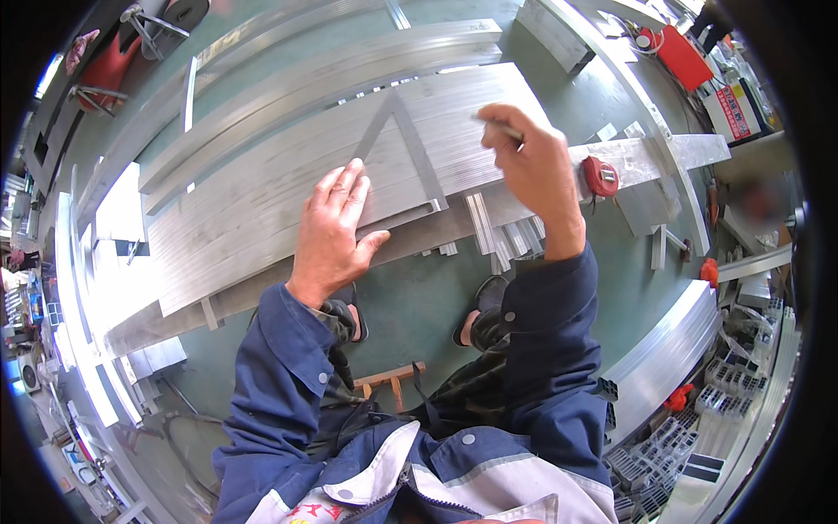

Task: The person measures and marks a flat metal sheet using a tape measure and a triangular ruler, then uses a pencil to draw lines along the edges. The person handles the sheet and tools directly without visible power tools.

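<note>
A flat metal triangle square (421,153) lies on a wide stack of ribbed aluminium profiles (253,223). My left hand (334,229) is spread over the square's left corner, fingers stretched out and pressing it down, thumb apart along its near edge. To the right of the square, my right hand (539,166) is raised above the profiles with its fingers closed. A thin pen-like stick (509,130), smeared by motion and mostly hidden, shows between those fingers. Close by my right wrist, a red tape measure (601,176) sits on a metal beam.
Long aluminium beams (323,87) run behind the stack. Short profile offcuts (515,240) stick out below its near edge. A wooden stool (390,379) stands between my legs. More profiles (668,349) are piled at the right; a red box (685,58) stands at the far right.
</note>
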Tool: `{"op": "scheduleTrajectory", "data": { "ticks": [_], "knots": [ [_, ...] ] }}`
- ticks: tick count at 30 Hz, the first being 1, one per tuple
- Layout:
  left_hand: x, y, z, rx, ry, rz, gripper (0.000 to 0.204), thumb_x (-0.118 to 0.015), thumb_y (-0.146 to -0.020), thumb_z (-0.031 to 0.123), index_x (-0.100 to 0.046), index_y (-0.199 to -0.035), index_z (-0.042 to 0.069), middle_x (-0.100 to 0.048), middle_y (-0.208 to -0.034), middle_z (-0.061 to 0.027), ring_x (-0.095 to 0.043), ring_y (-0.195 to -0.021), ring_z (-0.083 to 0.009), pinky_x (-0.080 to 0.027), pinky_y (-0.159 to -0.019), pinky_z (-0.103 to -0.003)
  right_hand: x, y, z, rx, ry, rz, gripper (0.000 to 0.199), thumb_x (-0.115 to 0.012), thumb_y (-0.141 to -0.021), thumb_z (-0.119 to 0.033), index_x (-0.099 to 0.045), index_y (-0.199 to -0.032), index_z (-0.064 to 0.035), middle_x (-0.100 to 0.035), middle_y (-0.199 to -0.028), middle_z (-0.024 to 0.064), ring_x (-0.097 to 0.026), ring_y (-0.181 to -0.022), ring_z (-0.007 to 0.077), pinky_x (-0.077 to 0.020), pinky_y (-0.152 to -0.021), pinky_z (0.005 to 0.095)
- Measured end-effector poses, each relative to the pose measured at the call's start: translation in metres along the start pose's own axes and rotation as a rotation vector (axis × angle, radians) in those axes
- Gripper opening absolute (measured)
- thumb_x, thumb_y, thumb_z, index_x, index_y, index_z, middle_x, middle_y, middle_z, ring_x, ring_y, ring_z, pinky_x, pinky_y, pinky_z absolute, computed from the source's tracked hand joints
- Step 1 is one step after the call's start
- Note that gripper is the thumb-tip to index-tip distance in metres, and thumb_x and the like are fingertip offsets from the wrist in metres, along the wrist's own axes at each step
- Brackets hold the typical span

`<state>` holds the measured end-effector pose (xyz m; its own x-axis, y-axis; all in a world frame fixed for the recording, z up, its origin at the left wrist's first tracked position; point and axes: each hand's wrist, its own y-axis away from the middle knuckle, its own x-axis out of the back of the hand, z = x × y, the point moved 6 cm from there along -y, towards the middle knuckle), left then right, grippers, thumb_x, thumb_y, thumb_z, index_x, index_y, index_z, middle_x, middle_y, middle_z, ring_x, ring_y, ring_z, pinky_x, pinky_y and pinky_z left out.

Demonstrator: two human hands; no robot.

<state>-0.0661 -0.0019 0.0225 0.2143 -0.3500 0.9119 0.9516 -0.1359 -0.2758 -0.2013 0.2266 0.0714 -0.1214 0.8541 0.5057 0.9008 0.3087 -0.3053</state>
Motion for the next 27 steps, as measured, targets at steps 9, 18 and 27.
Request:
{"op": "scheduleTrajectory", "data": {
  "ticks": [9,18,27],
  "knots": [
    [-0.003,0.010,0.009,-0.091,0.115,0.123,0.042,-0.082,-0.076,0.010,-0.077,-0.118,0.016,-0.063,-0.143,-0.0094,-0.050,-0.137,-0.0356,-0.042,-0.112,-0.047,0.046,0.004,0.048,-0.100,-0.091,0.331,0.026,-0.058,-0.100,-0.010,-0.072,-0.121,-0.0045,-0.075,-0.083,0.0042,-0.063,-0.065,0.0106,-0.0522,-0.067,0.0269],
    [-0.019,-0.009,0.031,-0.108,0.151,0.147,0.036,-0.082,-0.079,0.007,-0.078,-0.114,0.014,-0.067,-0.135,-0.0053,-0.053,-0.134,-0.0329,-0.043,-0.110,-0.044,0.068,0.014,0.058,-0.090,-0.155,0.438,0.024,-0.059,-0.100,-0.010,-0.072,-0.120,-0.0041,-0.077,-0.084,0.0059,-0.066,-0.066,0.0092,-0.0523,-0.066,0.0263],
    [-0.035,-0.042,0.063,-0.161,0.156,0.164,0.033,-0.083,-0.077,0.011,-0.079,-0.110,0.013,-0.068,-0.130,-0.0064,-0.057,-0.127,-0.0341,-0.046,-0.105,-0.046,0.082,0.018,0.069,-0.080,-0.198,0.521,0.025,-0.062,-0.099,-0.009,-0.071,-0.121,-0.0025,-0.077,-0.084,0.0047,-0.064,-0.066,0.0083,-0.0509,-0.065,0.0250]
  ]
}}
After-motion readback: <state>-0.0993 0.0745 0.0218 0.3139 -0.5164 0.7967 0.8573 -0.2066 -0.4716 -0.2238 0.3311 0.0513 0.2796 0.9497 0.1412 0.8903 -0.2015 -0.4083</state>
